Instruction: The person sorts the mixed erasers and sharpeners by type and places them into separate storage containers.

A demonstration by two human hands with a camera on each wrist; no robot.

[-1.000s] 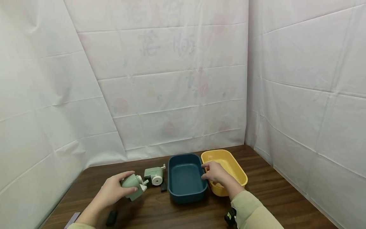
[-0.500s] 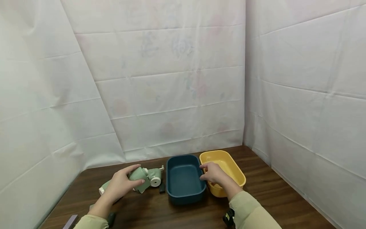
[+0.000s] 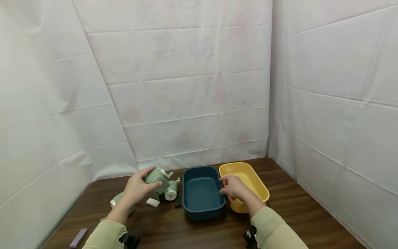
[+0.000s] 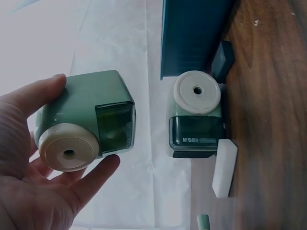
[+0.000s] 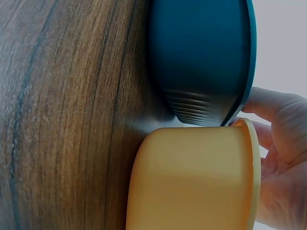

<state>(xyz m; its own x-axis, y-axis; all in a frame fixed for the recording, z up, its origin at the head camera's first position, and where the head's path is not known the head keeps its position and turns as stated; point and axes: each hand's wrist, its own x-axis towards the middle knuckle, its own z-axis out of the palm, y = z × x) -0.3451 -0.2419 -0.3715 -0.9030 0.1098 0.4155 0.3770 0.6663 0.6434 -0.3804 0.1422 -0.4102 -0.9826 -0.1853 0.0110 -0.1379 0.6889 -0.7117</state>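
Note:
My left hand (image 3: 136, 189) holds a green crank pencil sharpener (image 3: 157, 178) between thumb and fingers, raised and tilted. The left wrist view shows its round cream face and dark clear shavings drawer (image 4: 115, 127). A second green pencil sharpener (image 4: 194, 136) stands on the table, partly behind the held one in the head view. My right hand (image 3: 235, 188) rests over the adjoining rims of a dark blue bin (image 3: 203, 211) and a yellow bin (image 3: 263, 193). Its thumb and index finger are apart, with the fingertips at the blue bin's rim.
A white eraser (image 3: 153, 202) and a small dark block (image 3: 177, 202) lie near the standing sharpener. Another green object with a white end (image 3: 115, 200) is partly hidden by my left wrist. A purple bar (image 3: 78, 238) lies front left. White cloth (image 3: 199, 103) hangs behind the table.
My left hand has moved right, away from me and up with the pencil sharpener, uncovering the white eraser and the green object at the left. My right hand stays at the bins' rims.

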